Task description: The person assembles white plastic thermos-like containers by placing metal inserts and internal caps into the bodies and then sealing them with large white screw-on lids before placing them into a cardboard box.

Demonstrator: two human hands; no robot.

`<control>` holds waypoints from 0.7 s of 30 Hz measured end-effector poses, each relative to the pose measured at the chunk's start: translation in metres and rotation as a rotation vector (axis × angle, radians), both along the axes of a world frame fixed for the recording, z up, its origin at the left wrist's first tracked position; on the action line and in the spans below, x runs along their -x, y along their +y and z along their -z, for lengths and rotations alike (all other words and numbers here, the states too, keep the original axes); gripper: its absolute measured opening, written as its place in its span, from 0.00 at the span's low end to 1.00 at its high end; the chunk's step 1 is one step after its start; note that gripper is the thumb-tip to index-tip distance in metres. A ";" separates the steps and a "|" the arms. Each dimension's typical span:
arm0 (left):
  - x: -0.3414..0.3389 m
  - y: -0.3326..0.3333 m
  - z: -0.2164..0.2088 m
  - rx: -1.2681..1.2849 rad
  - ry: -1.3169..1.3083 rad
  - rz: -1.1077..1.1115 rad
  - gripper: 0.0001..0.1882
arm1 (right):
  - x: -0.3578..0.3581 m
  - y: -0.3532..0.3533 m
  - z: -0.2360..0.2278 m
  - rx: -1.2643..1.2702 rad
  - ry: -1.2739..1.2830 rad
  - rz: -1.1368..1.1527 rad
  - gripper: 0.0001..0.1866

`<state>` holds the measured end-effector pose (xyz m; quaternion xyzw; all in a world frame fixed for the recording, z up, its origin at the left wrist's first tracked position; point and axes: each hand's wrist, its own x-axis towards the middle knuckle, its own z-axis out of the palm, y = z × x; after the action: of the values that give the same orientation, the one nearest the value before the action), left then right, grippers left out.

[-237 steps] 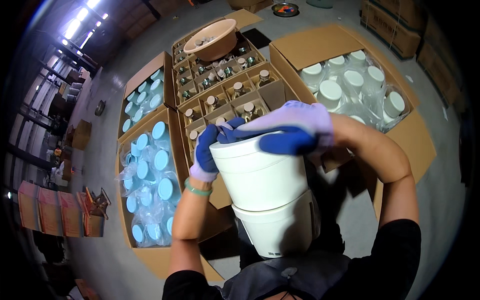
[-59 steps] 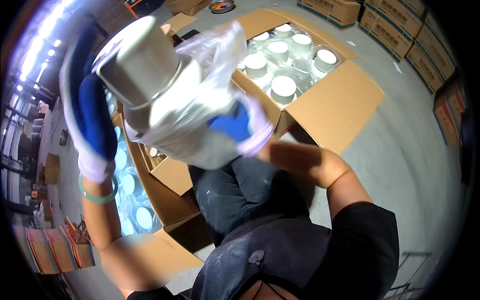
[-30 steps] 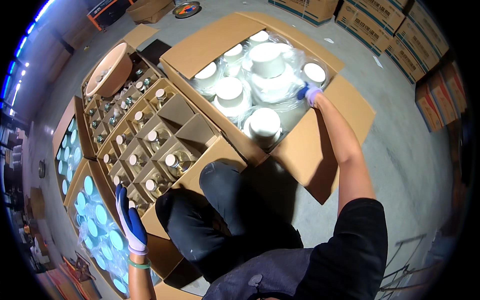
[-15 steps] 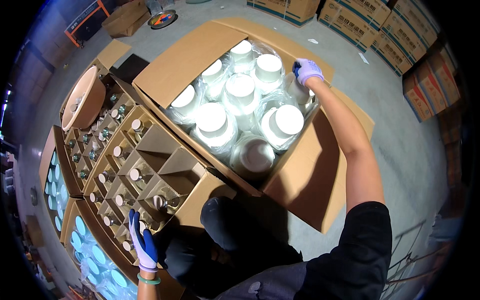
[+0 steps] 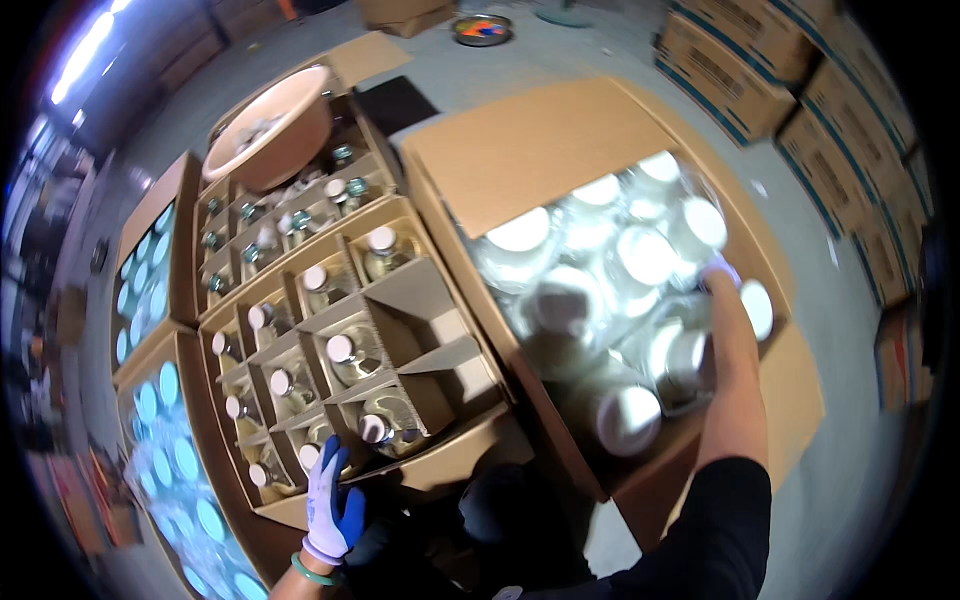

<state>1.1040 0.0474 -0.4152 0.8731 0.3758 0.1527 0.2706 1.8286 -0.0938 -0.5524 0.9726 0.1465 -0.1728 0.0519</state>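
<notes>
My right hand [image 5: 719,272], in a pale purple glove, reaches down among white-topped containers [image 5: 643,255] wrapped in clear plastic inside a large open carton [image 5: 545,140]. Its fingers are hidden between the containers and blurred, so any grip cannot be made out. Just right of that wrist stands another white-topped container [image 5: 757,310]. My left hand [image 5: 335,505], gloved in pale purple with a blue palm, holds nothing; its fingers are spread. It hovers at the near edge of a carton with cardboard dividers [image 5: 430,355], beside glass bottles with white caps [image 5: 342,348]. Several cells on that carton's right side hold no bottle.
A peach basin [image 5: 285,125] rests on another divided carton of bottles at the far left. Cartons of light-blue-topped items [image 5: 186,458] stand along the left. Closed cartons [image 5: 725,75] are stacked at the far right. A round tray [image 5: 482,30] lies on the floor.
The view has turned left, so the cartons sit further right. My right hand has gone from the large carton's far-right side down among the wrapped containers. My left hand stays open near the bottles.
</notes>
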 end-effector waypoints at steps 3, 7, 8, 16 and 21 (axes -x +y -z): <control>-0.005 0.010 0.004 0.001 -0.032 0.058 0.33 | -0.017 -0.024 0.011 0.169 -0.091 0.091 0.27; 0.005 0.005 -0.004 -0.018 -0.078 -0.009 0.33 | 0.040 0.008 -0.027 0.248 -0.104 0.000 0.25; 0.007 0.005 -0.004 -0.021 -0.110 -0.009 0.33 | 0.046 0.009 -0.038 0.159 -0.128 0.076 0.27; 0.008 0.003 0.010 -0.076 -0.233 0.014 0.31 | -0.021 -0.034 -0.191 0.360 -0.358 -0.213 0.20; 0.003 -0.015 -0.003 -0.313 -0.328 0.050 0.28 | 0.182 -0.004 -0.368 0.300 -0.549 -0.793 0.14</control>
<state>1.1008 0.0321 -0.4119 0.8770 0.2768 0.3422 0.1929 1.6466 -0.0976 -0.1843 0.8336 0.4592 0.1032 0.2892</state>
